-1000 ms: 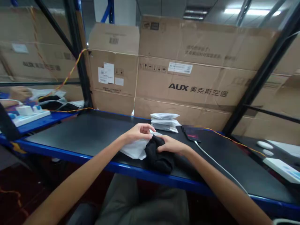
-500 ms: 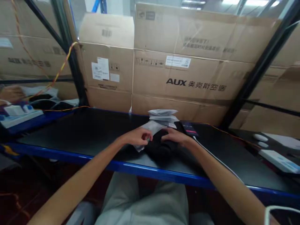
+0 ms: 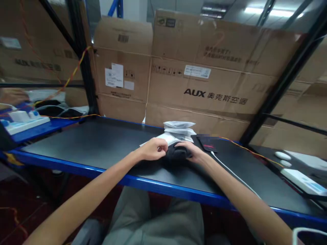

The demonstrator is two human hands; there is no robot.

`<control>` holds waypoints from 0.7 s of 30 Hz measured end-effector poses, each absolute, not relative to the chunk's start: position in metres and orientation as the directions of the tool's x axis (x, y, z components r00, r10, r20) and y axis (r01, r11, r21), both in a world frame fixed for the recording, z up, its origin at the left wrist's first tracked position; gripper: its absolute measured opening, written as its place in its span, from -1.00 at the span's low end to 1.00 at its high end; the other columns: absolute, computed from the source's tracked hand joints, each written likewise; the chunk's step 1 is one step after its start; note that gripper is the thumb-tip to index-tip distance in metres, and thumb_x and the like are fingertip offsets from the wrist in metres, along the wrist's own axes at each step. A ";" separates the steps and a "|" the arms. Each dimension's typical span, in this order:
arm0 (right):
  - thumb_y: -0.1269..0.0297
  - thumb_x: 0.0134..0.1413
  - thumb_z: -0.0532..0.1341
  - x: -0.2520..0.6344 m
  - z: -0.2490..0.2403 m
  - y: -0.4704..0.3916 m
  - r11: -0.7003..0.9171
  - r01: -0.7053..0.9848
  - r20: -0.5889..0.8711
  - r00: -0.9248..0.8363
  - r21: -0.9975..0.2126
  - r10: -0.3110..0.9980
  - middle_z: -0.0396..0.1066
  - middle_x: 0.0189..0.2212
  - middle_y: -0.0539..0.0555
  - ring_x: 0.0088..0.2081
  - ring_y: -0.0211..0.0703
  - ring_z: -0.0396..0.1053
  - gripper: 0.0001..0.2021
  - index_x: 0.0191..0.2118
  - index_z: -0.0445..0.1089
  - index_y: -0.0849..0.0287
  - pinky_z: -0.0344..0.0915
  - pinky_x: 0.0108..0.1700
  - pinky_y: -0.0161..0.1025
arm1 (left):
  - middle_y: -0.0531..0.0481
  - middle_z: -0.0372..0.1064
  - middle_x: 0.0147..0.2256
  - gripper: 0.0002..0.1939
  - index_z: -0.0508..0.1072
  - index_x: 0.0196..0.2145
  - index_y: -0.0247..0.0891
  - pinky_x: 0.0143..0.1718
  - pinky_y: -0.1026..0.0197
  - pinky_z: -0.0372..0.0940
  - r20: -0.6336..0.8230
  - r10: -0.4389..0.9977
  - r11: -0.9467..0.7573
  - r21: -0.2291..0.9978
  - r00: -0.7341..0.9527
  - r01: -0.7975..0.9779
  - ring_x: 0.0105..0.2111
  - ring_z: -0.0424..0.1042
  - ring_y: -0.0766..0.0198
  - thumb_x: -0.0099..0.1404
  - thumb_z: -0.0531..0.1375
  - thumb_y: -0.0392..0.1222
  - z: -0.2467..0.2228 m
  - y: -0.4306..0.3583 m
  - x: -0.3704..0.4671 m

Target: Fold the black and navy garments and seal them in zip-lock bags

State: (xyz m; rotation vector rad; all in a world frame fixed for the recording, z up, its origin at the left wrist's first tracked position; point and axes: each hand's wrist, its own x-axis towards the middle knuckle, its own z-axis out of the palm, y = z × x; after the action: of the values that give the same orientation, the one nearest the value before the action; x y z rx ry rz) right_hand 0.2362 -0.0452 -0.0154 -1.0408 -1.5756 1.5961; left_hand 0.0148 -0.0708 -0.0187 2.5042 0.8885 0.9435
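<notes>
A dark, soft-looking black item (image 3: 176, 153) rests on the black tabletop in front of me, its exact kind unclear. My right hand (image 3: 191, 150) grips its right side, fingers curled over the top. Against its left edge is my left hand (image 3: 156, 149), closed with thumb and fingers pinched together; what lies between them is hidden. Just behind my hands, a flat white packet (image 3: 166, 137) sits partly covered by the left hand. Beyond it rises a small stack of translucent white packets (image 3: 179, 125).
A dark phone (image 3: 208, 143) with a white cable (image 3: 232, 174) lies right of my hands. Power strips (image 3: 304, 182) stand at both sides. Cardboard panels (image 3: 214, 81) wall the back, and a blue rail (image 3: 163, 185) edges the table. Another person's hand (image 3: 12, 96) shows far left.
My left hand has turned and closed further, beside the black item. The white packet that stuck out beneath it now shows behind it. My right hand keeps hold; the view has shifted slightly.
</notes>
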 end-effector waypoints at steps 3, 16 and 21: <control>0.24 -0.20 0.36 0.234 -0.018 -0.044 -0.083 -0.006 -0.073 -0.408 -0.997 0.910 0.45 -0.50 -0.01 -0.47 -0.23 0.37 -0.83 -0.46 0.39 0.17 0.29 -0.41 -0.30 | 0.08 0.29 -0.51 -0.89 0.37 -0.53 -0.26 -0.39 0.28 0.13 0.490 0.652 -0.754 0.501 0.579 0.425 -0.48 0.23 0.33 0.01 0.12 -0.42 -0.020 -0.068 0.015; 0.20 -0.22 0.33 0.222 -0.041 -0.039 0.099 -0.072 0.114 -0.248 -0.992 0.962 0.46 -0.39 -0.01 -0.27 -0.12 0.40 -0.75 -0.33 0.37 0.12 0.33 -0.19 -0.21 | 0.07 0.34 -0.47 -0.91 0.39 -0.46 -0.27 -0.35 0.28 0.24 0.540 0.690 -0.713 0.623 0.482 0.323 -0.45 0.32 0.33 0.06 0.14 -0.40 -0.027 -0.073 0.029; 0.24 -0.21 0.40 0.220 -0.027 -0.050 0.159 0.067 0.129 -0.330 -0.985 0.935 0.48 -0.18 0.02 -0.04 -0.08 0.37 -0.66 -0.23 0.40 0.11 0.29 0.05 -0.16 | 0.09 0.33 -0.45 -0.90 0.38 -0.42 -0.26 -0.34 0.28 0.25 0.544 0.707 -0.695 0.650 0.451 0.306 -0.44 0.31 0.34 0.06 0.14 -0.38 -0.027 -0.075 0.030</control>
State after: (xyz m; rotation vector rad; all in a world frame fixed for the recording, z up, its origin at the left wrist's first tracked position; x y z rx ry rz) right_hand 0.2202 -0.0499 -0.0271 -0.9900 -1.5856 1.2867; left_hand 0.0295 -0.0751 -0.0267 2.2414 0.8484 1.1582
